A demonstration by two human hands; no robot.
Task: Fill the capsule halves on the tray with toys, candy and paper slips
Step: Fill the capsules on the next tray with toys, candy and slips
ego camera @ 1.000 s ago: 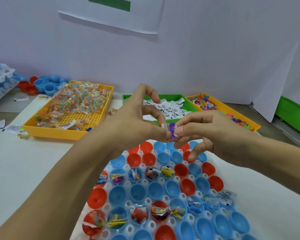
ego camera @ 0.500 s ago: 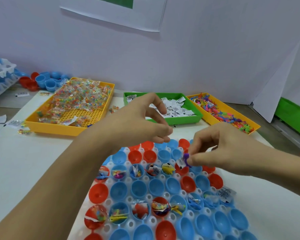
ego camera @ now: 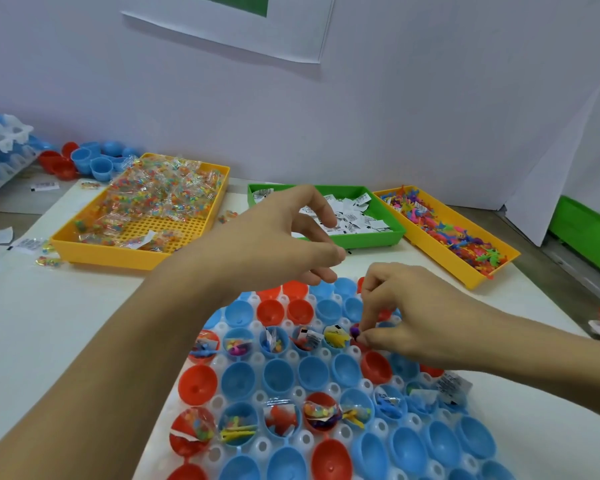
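Purple toy [ego camera: 354, 331] is pinched by right hand [ego camera: 409, 317] fingertips, low over a red capsule on white tray [ego camera: 257, 396]. Left hand [ego camera: 274, 244] is hovering above, fingers loosely spread, empty. White table [ego camera: 66, 313], lilac wall.

two yellow bins [ego camera: 142, 252] [ego camera: 471, 271], one green bin [ego camera: 361, 241], two hands [ego camera: 274, 244] [ego camera: 413, 317]

Two bare forearms are seen from above, w/ no sleeves, gloves, watch or rings. The left hand [ego camera: 278, 244] is shown w/ slim fingers and short, plain nails. The right hand [ego camera: 416, 317] is shown likewise: short unpainted nails, nothing worn at the wrist. No marks are visible.
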